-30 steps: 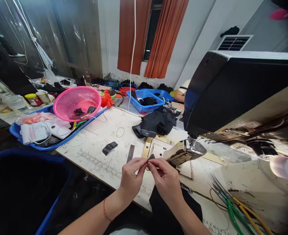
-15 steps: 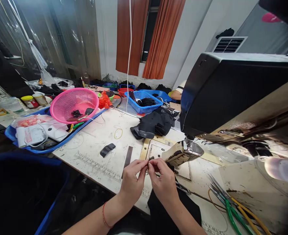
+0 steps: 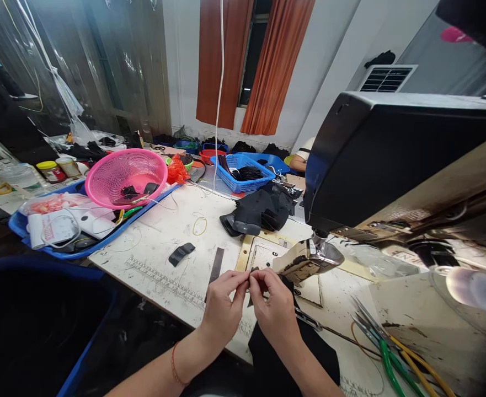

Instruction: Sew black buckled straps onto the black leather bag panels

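My left hand [image 3: 225,303] and my right hand [image 3: 274,309] meet fingertip to fingertip in front of the sewing machine [image 3: 325,256]. Both are closed in a pinch on a small dark piece of material [image 3: 254,270], mostly hidden by the fingers. Black fabric [image 3: 317,353] hangs over the table edge beneath my right forearm; whether it joins the pinched piece I cannot tell. Just left of my left hand lies a flat dark strip [image 3: 216,266]. Farther left is a short curved black piece [image 3: 182,253].
Green-handled scissors [image 3: 387,353] lie at the right. Black fabric pieces [image 3: 263,209] are piled behind the machine's arm. A pink basket [image 3: 102,179] sits in a blue tray at the left, and a blue basket [image 3: 226,176] stands farther back. Another person's arm [image 3: 298,161] shows behind the machine.
My fingertips shift slightly around the small dark piece, and less of it shows above them. Both hands stay in nearly the same place.
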Motion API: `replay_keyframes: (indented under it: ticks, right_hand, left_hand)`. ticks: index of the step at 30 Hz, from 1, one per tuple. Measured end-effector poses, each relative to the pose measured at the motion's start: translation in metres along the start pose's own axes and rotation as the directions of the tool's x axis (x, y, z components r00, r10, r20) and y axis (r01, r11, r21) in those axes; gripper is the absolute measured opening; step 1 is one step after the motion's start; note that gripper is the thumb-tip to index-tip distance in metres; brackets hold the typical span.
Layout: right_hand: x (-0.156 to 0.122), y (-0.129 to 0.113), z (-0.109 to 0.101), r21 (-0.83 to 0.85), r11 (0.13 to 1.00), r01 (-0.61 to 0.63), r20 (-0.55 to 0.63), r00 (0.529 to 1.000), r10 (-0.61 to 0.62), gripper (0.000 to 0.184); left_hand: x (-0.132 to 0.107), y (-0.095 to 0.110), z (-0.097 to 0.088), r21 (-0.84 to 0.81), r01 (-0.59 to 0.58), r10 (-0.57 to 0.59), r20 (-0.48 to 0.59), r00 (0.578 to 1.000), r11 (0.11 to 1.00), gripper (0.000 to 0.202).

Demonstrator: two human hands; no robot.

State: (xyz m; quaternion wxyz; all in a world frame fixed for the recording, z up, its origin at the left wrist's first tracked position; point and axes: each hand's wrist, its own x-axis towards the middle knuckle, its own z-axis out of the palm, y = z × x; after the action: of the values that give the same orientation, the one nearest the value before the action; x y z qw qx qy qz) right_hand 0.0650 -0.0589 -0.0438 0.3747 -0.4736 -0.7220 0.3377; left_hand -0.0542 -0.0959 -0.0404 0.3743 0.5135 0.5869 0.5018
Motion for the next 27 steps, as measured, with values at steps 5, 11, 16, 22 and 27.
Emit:
replay_keyframes:
  ticks: [5, 11, 16, 22, 27]
  right_hand:
    - [-0.001, 0.002, 0.002, -0.025, 0.999, 0.028, 0.017, 0.999, -0.028, 0.016]
    - [-0.002, 0.003, -0.002, -0.008, 1.000, 0.020, 0.034, 0.999, -0.020, 0.014]
    - [-0.006, 0.007, -0.005, 0.060, 0.997, -0.037, 0.152, 0.988, 0.028, 0.018]
    - [-0.014, 0.014, -0.005, 0.366, 0.920, -0.143, 0.095, 0.989, 0.116, 0.017]
    - [-0.019, 0.014, -0.010, 0.537, 0.842, -0.048, 0.214, 0.974, -0.080, 0.013]
  left_hand:
    - [0.005, 0.001, -0.001, -0.230, 0.265, -0.264, 0.034, 0.964, 0.937, 0.019]
    - [0.012, 0.006, -0.004, -0.367, 0.443, -0.432, 0.117, 0.894, 0.818, 0.024]
    - [0.017, 0.010, -0.008, -0.352, 0.486, -0.444, 0.199, 0.874, 0.800, 0.027]
    - [0.018, -0.001, -0.005, -0.575, 0.659, -0.623, 0.303, 0.721, 0.485, 0.022]
    - [0.026, -0.016, -0.009, -0.613, 0.676, -0.645, 0.329, 0.690, 0.410, 0.019]
